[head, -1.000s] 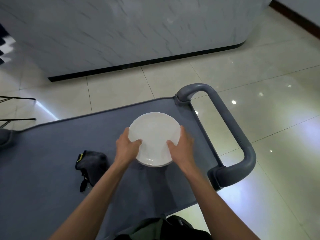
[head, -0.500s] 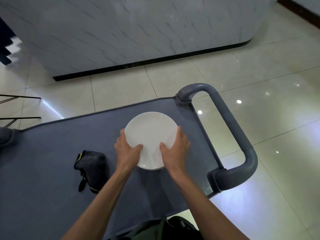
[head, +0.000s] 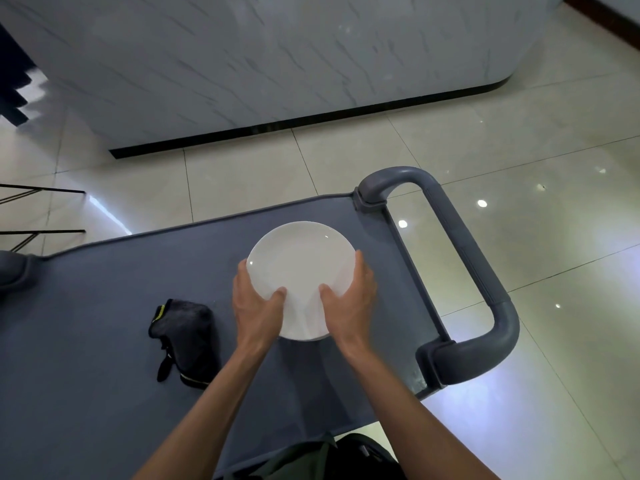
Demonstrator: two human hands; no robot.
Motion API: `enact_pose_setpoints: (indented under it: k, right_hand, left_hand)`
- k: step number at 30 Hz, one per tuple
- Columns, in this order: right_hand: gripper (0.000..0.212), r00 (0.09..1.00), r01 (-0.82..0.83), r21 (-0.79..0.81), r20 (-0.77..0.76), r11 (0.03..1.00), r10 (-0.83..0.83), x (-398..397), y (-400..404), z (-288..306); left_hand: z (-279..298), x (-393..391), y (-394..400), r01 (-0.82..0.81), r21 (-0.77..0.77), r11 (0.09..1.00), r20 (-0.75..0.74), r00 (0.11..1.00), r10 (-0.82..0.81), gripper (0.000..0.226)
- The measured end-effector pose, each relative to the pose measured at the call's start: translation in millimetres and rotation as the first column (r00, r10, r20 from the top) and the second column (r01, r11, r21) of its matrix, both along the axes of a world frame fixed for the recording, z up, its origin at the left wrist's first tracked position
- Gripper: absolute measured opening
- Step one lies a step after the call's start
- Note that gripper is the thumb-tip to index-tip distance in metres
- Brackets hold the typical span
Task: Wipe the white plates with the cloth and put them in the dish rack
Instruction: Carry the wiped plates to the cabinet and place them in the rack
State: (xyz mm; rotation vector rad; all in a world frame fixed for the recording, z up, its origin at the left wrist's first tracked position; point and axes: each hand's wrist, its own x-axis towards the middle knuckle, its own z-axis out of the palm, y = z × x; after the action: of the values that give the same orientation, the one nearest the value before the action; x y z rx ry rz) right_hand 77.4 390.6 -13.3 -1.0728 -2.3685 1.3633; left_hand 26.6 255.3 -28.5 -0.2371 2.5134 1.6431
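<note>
A white plate [head: 300, 261] is tilted above the grey cart deck [head: 104, 289], and the rim of another white plate [head: 304, 336] shows just under it. My left hand [head: 254, 306] grips the upper plate's left rim, thumb on its face. My right hand [head: 349, 299] grips its right rim the same way, fingers wrapped behind the edge. A dark grey cloth [head: 185, 337] with a yellow-edged tag lies crumpled on the deck, left of my left hand and apart from it. No dish rack is in view.
The cart's grey loop handle [head: 464, 258] stands at the right end of the deck. Glossy floor tiles surround the cart, with a marble-faced counter [head: 277, 64] beyond. Thin black metal rods [head: 41, 192] stick in from the left edge.
Both hands have slid inward along the plate's near rim and lifted it, so its near edge now stands off the plate beneath. The cloth has not moved.
</note>
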Motion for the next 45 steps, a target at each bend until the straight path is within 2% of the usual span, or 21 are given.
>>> enact_pose_setpoints:
  k: [14,21,29,33,37,42,45]
  right_hand:
    - [0.088,0.996,-0.013,-0.078,-0.087,0.997,0.006,0,-2,7]
    - [0.087,0.982,-0.071,0.074,-0.167,0.995,0.083,-1,9,23]
    - [0.086,0.98,-0.05,0.194,-0.177,0.98,0.085,11,33,28]
    - [0.086,0.975,0.031,0.221,-0.219,0.975,0.019,28,36,39]
    - [0.084,0.964,0.165,0.26,-0.248,0.951,-0.099,54,39,54]
    - [0.084,0.91,0.398,0.316,-0.258,0.861,-0.326,102,49,74]
    - [0.084,0.865,0.487,0.248,-0.27,0.837,-0.423,140,58,81]
  left_hand:
    - [9,-5,-1,-0.011,-0.022,1.0,-0.045,0.999,0.01,0.067]
    - [26,-13,9,0.025,-0.069,0.997,-0.104,0.994,-0.032,0.09]
    - [40,-6,31,0.091,-0.066,0.994,-0.219,0.97,-0.103,0.096]
    - [49,1,39,0.157,-0.049,0.986,-0.282,0.945,-0.164,0.095]
    - [62,11,54,0.297,-0.014,0.955,-0.329,0.9,-0.285,0.091]
    - [72,38,83,0.504,0.006,0.864,-0.393,0.795,-0.461,0.083]
    - [77,60,108,0.611,-0.023,0.792,-0.406,0.718,-0.565,0.08]
